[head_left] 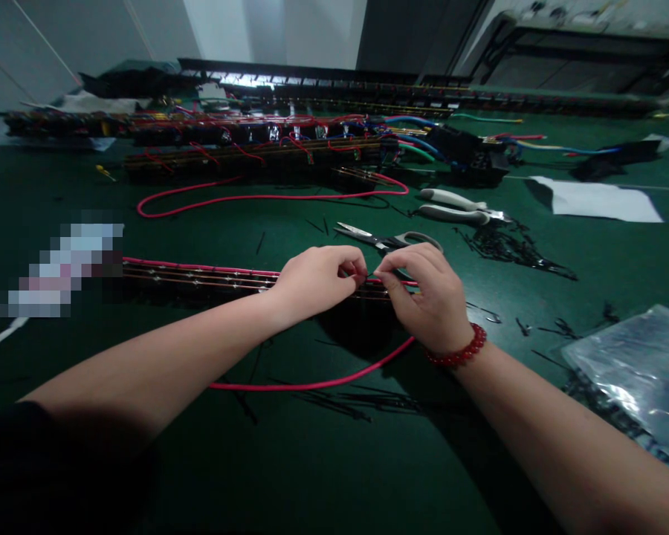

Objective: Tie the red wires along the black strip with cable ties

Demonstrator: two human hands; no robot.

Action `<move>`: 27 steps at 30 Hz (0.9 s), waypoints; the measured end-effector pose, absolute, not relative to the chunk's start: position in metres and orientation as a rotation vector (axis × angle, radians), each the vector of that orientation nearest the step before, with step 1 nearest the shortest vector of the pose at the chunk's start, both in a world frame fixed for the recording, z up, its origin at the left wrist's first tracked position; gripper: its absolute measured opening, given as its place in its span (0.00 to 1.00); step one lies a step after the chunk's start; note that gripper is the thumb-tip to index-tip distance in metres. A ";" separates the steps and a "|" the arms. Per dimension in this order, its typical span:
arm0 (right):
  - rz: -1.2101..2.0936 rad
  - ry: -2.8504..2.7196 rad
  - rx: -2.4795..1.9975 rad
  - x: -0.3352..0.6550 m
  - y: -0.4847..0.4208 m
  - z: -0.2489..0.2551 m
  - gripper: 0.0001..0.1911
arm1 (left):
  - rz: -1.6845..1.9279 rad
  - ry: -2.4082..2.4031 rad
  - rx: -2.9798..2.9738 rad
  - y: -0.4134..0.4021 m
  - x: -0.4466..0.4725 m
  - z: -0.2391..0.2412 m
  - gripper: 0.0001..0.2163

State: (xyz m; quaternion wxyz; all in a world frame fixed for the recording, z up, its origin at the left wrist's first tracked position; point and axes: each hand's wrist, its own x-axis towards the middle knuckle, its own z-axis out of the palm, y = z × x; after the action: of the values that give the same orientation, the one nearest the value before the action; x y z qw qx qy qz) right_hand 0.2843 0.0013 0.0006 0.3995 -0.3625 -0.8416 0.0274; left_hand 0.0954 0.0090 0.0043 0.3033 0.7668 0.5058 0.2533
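A long, narrow wiring assembly (212, 281) with copper-coloured rods lies across the table in front of me. Along its far side runs a red cable (201, 266), and a loop of red cable (323, 385) curves out on the near side. My left hand (320, 281) is closed over the right part of the assembly, thumb and fingers pinched. Facing it, my right hand (430, 297), with a red bead bracelet at the wrist, is pinched too. Their fingertips nearly meet just above the rods. Anything thin between them is too small to name.
Just beyond my hands lie scissors (387, 239) and grey-handled cutters (460, 206). Black offcuts (510, 245) are scattered at right, near a clear plastic bag (641, 379). Bundled wiring assemblies (256, 141) fill the back, beside white paper (602, 200).
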 end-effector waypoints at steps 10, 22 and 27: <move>0.282 -2.281 -0.949 0.291 0.008 0.015 0.04 | 0.667 1.319 2.047 0.009 0.095 0.001 0.05; 0.516 -2.615 -1.179 0.302 0.015 0.019 0.15 | 0.584 1.356 1.954 0.014 0.098 0.012 0.05; 0.532 -2.615 -1.164 0.303 0.016 0.020 0.16 | 0.482 1.379 1.953 0.020 0.105 0.023 0.05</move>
State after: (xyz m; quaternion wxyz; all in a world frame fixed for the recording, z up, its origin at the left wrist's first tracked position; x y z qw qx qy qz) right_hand 0.3028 0.0158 0.0201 0.1149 -0.3970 -0.8923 0.1814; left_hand 0.1054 0.0201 0.0228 0.3442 0.7518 0.5310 0.1854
